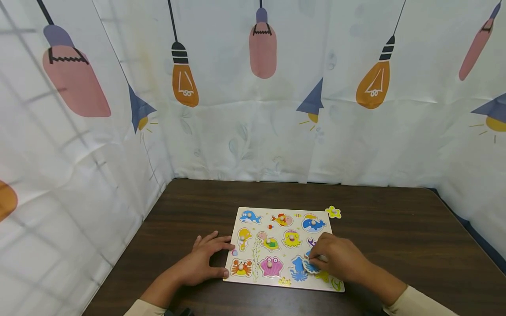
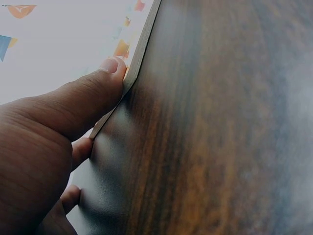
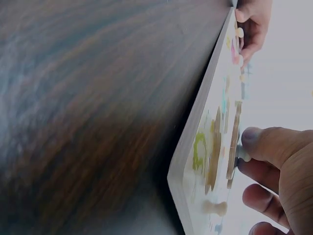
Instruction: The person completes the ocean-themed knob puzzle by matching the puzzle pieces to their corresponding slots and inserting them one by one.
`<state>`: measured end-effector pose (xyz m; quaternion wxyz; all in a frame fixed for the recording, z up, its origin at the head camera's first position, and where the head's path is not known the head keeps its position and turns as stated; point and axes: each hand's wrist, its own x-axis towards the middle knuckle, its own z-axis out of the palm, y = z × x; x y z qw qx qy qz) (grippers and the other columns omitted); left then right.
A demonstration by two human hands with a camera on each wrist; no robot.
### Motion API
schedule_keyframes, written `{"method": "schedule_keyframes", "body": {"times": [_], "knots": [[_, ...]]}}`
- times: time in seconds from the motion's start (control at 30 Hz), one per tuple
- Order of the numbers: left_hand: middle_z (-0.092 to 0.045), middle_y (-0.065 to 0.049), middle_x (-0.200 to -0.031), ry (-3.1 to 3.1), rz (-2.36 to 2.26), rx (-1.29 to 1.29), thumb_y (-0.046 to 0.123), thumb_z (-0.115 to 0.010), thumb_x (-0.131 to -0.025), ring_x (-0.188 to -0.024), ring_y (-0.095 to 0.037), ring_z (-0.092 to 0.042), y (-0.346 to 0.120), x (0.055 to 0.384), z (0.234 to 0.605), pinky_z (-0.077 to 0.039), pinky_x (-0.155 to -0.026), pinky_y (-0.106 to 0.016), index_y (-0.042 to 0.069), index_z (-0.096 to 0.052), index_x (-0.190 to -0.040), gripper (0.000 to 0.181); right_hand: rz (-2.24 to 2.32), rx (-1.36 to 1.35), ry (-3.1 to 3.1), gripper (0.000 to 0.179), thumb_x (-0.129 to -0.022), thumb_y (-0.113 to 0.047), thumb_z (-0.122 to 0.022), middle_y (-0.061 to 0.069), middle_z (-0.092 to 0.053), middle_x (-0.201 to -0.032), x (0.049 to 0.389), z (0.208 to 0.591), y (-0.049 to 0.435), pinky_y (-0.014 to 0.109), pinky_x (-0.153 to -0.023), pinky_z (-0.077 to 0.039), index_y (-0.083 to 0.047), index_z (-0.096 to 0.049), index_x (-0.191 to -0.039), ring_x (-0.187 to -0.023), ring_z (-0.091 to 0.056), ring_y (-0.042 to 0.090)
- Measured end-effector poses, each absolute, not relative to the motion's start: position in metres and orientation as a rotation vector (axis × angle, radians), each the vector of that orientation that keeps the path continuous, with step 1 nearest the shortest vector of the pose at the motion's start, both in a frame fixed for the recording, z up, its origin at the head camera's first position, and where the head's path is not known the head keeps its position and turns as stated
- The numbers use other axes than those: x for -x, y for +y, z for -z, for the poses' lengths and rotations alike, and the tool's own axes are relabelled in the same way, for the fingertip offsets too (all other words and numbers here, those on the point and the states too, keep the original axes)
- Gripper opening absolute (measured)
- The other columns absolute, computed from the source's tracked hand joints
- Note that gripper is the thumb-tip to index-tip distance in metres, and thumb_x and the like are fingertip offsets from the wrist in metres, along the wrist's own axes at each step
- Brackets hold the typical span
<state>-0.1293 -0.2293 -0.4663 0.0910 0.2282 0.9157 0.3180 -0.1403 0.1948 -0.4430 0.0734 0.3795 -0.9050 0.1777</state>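
A pale wooden peg puzzle board (image 1: 261,283) with sea-animal pieces lies on the brown table. My right hand (image 1: 340,259) pinches a blue puzzle piece (image 1: 310,267) by its small knob (image 3: 243,152), between thumb and index finger. That piece overlaps the board's lower right part, beside a blue squid-like piece (image 1: 298,269); my hand hides some of it. At the board's left side, my left hand (image 1: 203,259) has its fingers spread, the thumb (image 2: 107,73) on the near corner and a fingertip at the left edge.
A yellow flower-shaped piece (image 1: 333,212) lies by the board's far right corner. On the board sit a crab piece (image 1: 241,267), a pink shell piece (image 1: 271,267) and several others. A white lamp-print curtain (image 1: 253,145) hangs behind the table (image 1: 205,197).
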Motion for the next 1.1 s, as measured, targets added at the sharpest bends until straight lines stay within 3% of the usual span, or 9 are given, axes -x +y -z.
{"method": "schedule_keyframes", "body": {"times": [1.1], "knots": [[-0.047,0.002,-0.155,2.720,-0.969,-0.693,0.048,-0.084,-0.082,-0.151,-0.043,-0.020,-0.229,0.130,0.466,0.003,-0.112,-0.074,0.032,-0.063,-0.136,0.060,-0.594,-1.275,-2.700,0.008,-0.086,-0.024,-0.084,-0.027,-0.063,-0.085,0.136,0.443,0.163,0.018,-0.063,-0.048,-0.028,-0.078,-0.085,-0.084,-0.053,-0.002]]}}
